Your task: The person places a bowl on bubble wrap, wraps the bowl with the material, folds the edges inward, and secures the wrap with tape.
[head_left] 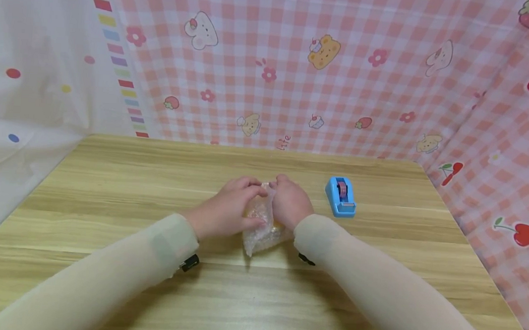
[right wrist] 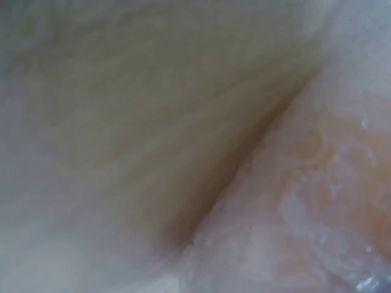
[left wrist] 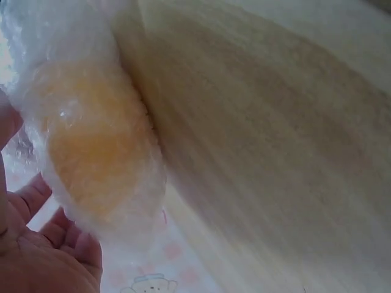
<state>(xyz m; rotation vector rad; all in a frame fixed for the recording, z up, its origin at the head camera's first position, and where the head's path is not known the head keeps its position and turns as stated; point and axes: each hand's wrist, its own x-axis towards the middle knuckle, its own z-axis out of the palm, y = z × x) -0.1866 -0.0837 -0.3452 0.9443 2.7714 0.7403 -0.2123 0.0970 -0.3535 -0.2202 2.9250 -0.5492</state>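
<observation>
A piece of bubble wrap (head_left: 257,243) lies around a yellow-orange object (left wrist: 95,159), whose kind the cloudy plastic hides. My left hand (head_left: 232,206) holds the bundle from the left, with the thumb low on its near part and the fingers at its far part. From the right, my right hand (head_left: 291,202) grips the wrap with curled fingers, covering much of that side. In the right wrist view, the bubble wrap (right wrist: 317,207) fills the lower right, and the right fingers are out of sight.
A blue tape dispenser (head_left: 341,197) with a pink roll stands on the wooden table (head_left: 163,179), right of the hands. Pink checked cloth (head_left: 271,49) hangs behind and at the right. A white dotted cloth (head_left: 37,85) borders the left.
</observation>
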